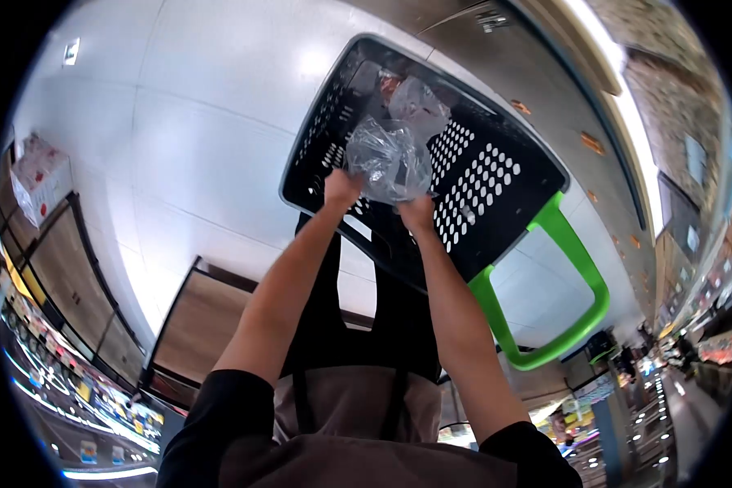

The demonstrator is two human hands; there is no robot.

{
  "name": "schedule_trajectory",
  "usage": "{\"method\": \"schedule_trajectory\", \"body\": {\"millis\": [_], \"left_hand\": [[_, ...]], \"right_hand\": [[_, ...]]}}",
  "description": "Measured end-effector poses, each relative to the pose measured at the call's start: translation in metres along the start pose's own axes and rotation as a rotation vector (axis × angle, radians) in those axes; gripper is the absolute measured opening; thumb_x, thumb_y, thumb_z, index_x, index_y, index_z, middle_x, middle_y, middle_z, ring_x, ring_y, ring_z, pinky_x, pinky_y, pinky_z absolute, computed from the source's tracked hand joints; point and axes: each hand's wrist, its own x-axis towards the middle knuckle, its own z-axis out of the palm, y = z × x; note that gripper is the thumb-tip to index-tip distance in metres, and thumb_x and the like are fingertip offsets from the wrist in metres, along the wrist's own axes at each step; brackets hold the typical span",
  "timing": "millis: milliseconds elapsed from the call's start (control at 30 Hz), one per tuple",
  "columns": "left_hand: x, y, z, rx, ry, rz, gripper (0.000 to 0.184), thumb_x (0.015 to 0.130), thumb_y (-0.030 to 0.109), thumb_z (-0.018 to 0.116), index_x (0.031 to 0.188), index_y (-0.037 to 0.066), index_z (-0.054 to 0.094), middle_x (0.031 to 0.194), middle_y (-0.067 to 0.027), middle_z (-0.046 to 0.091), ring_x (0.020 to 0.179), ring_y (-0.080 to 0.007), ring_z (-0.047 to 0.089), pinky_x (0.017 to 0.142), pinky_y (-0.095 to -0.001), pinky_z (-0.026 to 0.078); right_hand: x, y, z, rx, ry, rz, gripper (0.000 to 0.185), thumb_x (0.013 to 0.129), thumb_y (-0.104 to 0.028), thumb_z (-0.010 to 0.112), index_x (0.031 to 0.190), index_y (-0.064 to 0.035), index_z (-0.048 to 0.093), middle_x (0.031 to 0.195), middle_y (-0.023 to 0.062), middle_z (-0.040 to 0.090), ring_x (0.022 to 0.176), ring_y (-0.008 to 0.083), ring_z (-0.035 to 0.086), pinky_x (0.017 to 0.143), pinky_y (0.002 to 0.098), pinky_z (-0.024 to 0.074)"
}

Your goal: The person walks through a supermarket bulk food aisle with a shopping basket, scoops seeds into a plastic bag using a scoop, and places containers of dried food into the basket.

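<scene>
While my left hand [343, 189] and right hand [417, 215], slightly apart, grasp one clear plastic bag [389, 161] by its near edges, fingers mostly closed, it sits within one black basket's [530, 193] outline, before a second bag [420, 107].

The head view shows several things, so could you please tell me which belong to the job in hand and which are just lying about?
In the job: clear plastic bag, held by left hand and right hand; black basket beneath; its green handle.

Apparently just nearby: white box with red marks; brown-panelled stand.
</scene>
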Motion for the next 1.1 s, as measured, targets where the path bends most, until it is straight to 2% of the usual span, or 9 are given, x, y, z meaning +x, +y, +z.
{"method": "schedule_trajectory", "body": {"millis": [100, 133, 200, 300, 433, 533, 767, 967, 1100], "left_hand": [[0.040, -0.009, 0.009, 0.066, -0.142, -0.079, 0.055, 0.079, 0.043, 0.073, 0.096, -0.009, 0.068, 0.099, -0.0278, 0.069, 0.101, -0.0398, 0.067, 0.086, -0.0430, 0.055], [0.047, -0.010, 0.016, 0.178, -0.089, 0.008, 0.054, 0.081, 0.038, 0.072, 0.110, -0.007, 0.063, 0.106, -0.0261, 0.069, 0.104, -0.0378, 0.067, 0.088, -0.0411, 0.054], [0.059, -0.008, 0.028, 0.282, -0.043, 0.081, 0.057, 0.084, 0.033, 0.070, 0.124, -0.006, 0.057, 0.112, -0.0244, 0.068, 0.108, -0.0358, 0.066, 0.090, -0.0392, 0.054], [0.081, -0.004, 0.048, 0.504, -0.122, 0.017, 0.055, 0.096, 0.012, 0.049, 0.147, 0.003, 0.030, 0.116, -0.0137, 0.068, 0.105, -0.0288, 0.068, 0.090, -0.0366, 0.054], [0.106, -0.026, 0.056, 0.723, -0.101, 0.092, 0.050, 0.098, 0.016, 0.048, 0.146, 0.010, 0.038, 0.110, -0.0104, 0.070, 0.105, -0.0240, 0.069, 0.087, -0.0338, 0.055], [0.125, -0.041, 0.047, 0.775, -0.176, 0.140, 0.056, 0.091, 0.014, 0.054, 0.145, 0.009, 0.040, 0.112, -0.0140, 0.069, 0.105, -0.0274, 0.068, 0.090, -0.0352, 0.053], [0.155, -0.070, 0.038, 0.327, -0.150, 0.139, 0.047, 0.088, 0.017, 0.055, 0.134, 0.008, 0.046, 0.127, -0.0236, 0.057, 0.121, -0.0393, 0.055, 0.102, -0.0441, 0.046], [0.123, -0.063, 0.005, 0.376, -0.218, 0.230, 0.035, 0.085, 0.019, 0.059, 0.119, 0.007, 0.060, 0.110, -0.0227, 0.067, 0.110, -0.0405, 0.061, 0.098, -0.0441, 0.049], [0.050, -0.029, -0.046, 0.232, -0.277, 0.194, 0.036, 0.082, 0.019, 0.068, 0.115, 0.006, 0.064, 0.112, -0.0248, 0.067, 0.109, -0.0407, 0.062, 0.097, -0.0474, 0.049]], "right_hand": [[0.031, 0.014, 0.010, 0.058, -0.161, 0.074, 0.035, 0.076, -0.020, 0.072, 0.105, 0.0000, 0.069, 0.097, 0.0234, 0.071, 0.096, 0.0362, 0.069, 0.083, 0.0415, 0.0525], [0.037, 0.022, 0.016, 0.043, -0.177, 0.076, 0.035, 0.076, -0.020, 0.072, 0.105, 0.0000, 0.069, 0.097, 0.0234, 0.071, 0.096, 0.0362, 0.069, 0.083, 0.0415, 0.0525], [0.045, 0.035, 0.027, 0.078, -0.191, 0.066, 0.041, 0.077, -0.017, 0.072, 0.114, -0.0013, 0.065, 0.109, 0.0234, 0.068, 0.105, 0.0363, 0.066, 0.088, 0.0409, 0.0505], [0.061, 0.059, 0.055, 0.021, -0.220, 0.084, 0.046, 0.079, -0.015, 0.072, 0.121, -0.0027, 0.062, 0.118, 0.0229, 0.066, 0.113, 0.0374, 0.062, 0.093, 0.0413, 0.0485], [0.075, 0.074, 0.082, -0.028, -0.220, 0.018, 0.042, 0.083, -0.015, 0.069, 0.122, -0.0037, 0.061, 0.118, 0.0223, 0.065, 0.114, 0.0401, 0.060, 0.093, 0.0440, 0.0482], [0.083, 0.075, 0.093, -0.060, -0.228, 0.023, 0.035, 0.086, -0.012, 0.064, 0.119, -0.0030, 0.063, 0.112, 0.0241, 0.066, 0.112, 0.0410, 0.060, 0.091, 0.0447, 0.0492], [0.092, 0.065, 0.109, -0.207, -0.362, 0.103, 0.029, 0.085, -0.019, 0.065, 0.110, -0.0021, 0.065, 0.104, 0.0233, 0.068, 0.102, 0.0403, 0.064, 0.085, 0.0451, 0.0510], [0.059, 0.023, 0.097, -0.338, -0.433, 0.079, 0.030, 0.084, -0.021, 0.061, 0.104, 0.0012, 0.066, 0.103, 0.0260, 0.068, 0.099, 0.0420, 0.065, 0.087, 0.0483, 0.0509], [0.026, -0.014, 0.075, -0.322, -0.433, 0.061, 0.029, 0.084, -0.024, 0.061, 0.096, 0.0009, 0.069, 0.098, 0.0263, 0.069, 0.096, 0.0419, 0.066, 0.087, 0.0485, 0.0514]]}}
